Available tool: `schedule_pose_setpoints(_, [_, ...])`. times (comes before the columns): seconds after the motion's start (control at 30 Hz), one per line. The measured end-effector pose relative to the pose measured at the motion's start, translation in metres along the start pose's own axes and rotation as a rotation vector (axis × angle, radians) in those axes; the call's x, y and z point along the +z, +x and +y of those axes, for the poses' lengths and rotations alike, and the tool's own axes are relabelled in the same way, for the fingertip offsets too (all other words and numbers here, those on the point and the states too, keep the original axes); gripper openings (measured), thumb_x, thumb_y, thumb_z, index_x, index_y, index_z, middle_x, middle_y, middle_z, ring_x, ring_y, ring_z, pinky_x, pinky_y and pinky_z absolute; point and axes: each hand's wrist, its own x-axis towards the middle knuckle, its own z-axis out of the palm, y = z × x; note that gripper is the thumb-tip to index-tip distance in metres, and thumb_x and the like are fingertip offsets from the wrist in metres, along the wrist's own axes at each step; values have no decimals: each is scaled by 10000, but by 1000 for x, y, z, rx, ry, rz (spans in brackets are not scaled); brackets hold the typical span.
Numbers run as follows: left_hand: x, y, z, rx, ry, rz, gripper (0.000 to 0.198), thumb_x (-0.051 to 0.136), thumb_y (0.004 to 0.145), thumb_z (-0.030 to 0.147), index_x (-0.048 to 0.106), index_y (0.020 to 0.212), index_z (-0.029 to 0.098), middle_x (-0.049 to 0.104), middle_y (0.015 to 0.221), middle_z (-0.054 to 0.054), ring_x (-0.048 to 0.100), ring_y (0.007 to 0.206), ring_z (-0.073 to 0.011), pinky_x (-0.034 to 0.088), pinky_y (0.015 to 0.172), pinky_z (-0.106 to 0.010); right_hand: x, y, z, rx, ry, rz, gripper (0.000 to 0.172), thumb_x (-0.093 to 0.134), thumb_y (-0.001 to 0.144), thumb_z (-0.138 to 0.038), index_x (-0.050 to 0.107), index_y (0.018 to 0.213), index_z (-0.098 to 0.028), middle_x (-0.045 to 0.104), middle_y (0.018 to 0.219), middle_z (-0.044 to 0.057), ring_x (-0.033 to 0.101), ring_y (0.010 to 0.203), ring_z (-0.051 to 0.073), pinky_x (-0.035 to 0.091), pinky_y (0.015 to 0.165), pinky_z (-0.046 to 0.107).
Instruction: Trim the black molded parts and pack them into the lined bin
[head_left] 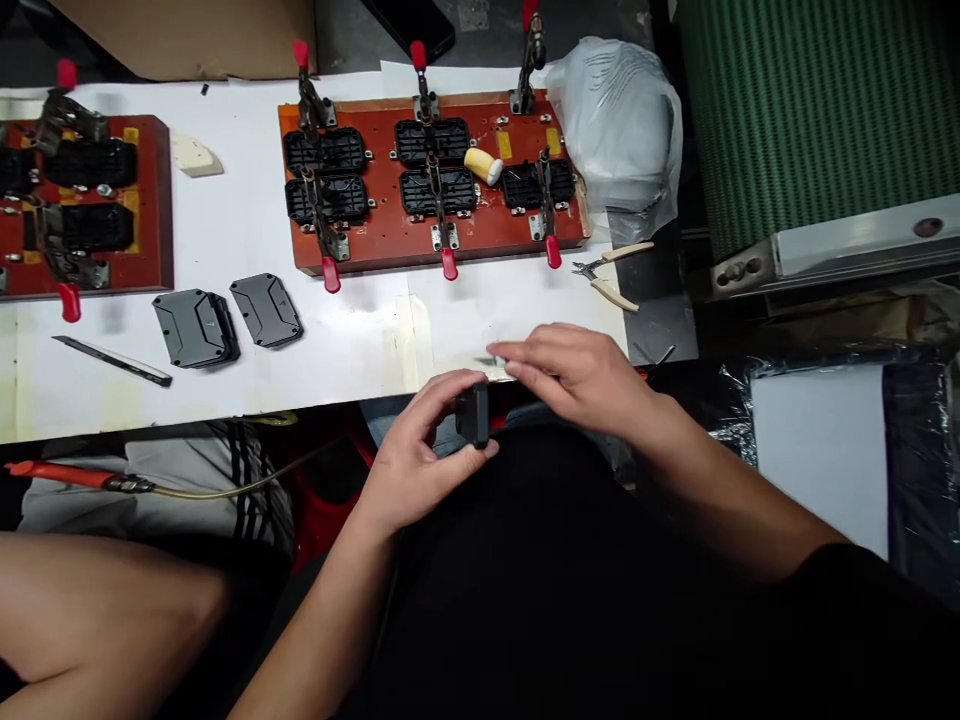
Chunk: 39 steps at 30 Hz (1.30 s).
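Note:
Between the thumb and fingers of my left hand (416, 455) is a black plastic cover (480, 415), held on edge just in front of the table. My right hand (589, 375) is closed in a pinch on a small thin blade (489, 360), its tip pointing left, above the cover and apart from it. Most of the blade is hidden by the fingers. To the left on the table lie a small stack of dark covers (191, 328) and another dark cover (266, 310). A slim craft knife (112, 362) rests near the table's front edge.
A red-brown fixture board (382, 235) with red-handled toggle clamps carries black parts; a similar board (154, 200) stands at left. Cream-handled nippers (619, 275) and a plastic bag (619, 130) are at right. A person's leg (97, 610) and an orange-ended hose (64, 473) are lower left.

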Motion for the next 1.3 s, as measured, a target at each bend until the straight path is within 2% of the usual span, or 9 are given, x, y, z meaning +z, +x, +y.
schedule_pose_setpoints(0.13, [8,0,2,-22,-52,-70,641,843,836,196,623,1426,311,588,1470,-103,544,1395,-344,459,1190,-532,-5,4,13,166,57,69,296,523,1083,-328,717,1273,-210,750,1167,59,684,1050,193,491,928,301])
schedule_pose_setpoints(0.4, [9,4,-4,-40,-97,-46,626,881,810,226,633,1383,270,635,1416,-109,598,1347,-311,466,1176,-452,6,-1,-7,253,415,-15,308,748,940,-474,593,946,-207,594,799,-55,516,674,95,403,629,210])
schedule_pose_setpoints(0.57, [16,13,-1,-110,-509,202,719,719,948,526,372,1549,336,734,1127,-73,764,926,-218,615,792,-315,20,-2,-11,179,448,-32,343,744,939,-509,623,1060,-211,666,1001,24,601,801,139,475,710,246])
schedule_pose_setpoints(0.67, [16,17,0,-251,-569,332,624,508,1019,644,403,1507,269,717,1210,-130,759,958,-232,618,770,-324,31,-5,-19,-5,453,-64,328,783,921,-425,645,1136,-219,666,1215,93,642,1064,213,509,910,313])
schedule_pose_setpoints(0.77, [8,14,-3,-265,-287,373,642,430,1032,672,410,1515,248,572,1478,-187,676,1227,-302,612,926,-435,40,-6,-24,186,451,77,175,679,993,-380,641,949,-215,680,936,30,624,798,153,482,714,272])
schedule_pose_setpoints(0.9, [-4,6,-1,62,489,210,808,775,917,403,358,1606,325,415,1648,-111,421,1508,-317,403,1226,-510,37,-5,-28,473,551,-11,315,670,984,-491,597,847,-216,482,637,-65,377,541,99,309,510,259])
schedule_pose_setpoints(1.0, [-8,7,4,79,508,50,709,759,927,287,446,1562,331,584,1512,-78,562,1391,-270,437,1209,-461,25,-3,-28,324,583,-127,307,680,981,-513,647,989,-208,570,764,-40,494,663,114,403,591,244])
schedule_pose_setpoints(1.13, [-9,12,12,-79,240,50,627,780,916,286,527,1486,352,584,1512,-47,607,1349,-258,489,1164,-405,3,-5,-22,104,507,-161,386,473,1109,-364,554,1462,-230,637,1289,82,617,1143,175,506,963,301])
schedule_pose_setpoints(1.3, [-8,15,20,-136,117,1,627,803,902,287,544,1468,362,571,1511,-47,634,1304,-257,531,1098,-365,-6,-10,-19,-109,319,-79,337,551,1080,-241,641,1405,-228,727,1114,57,658,1009,163,515,936,307])
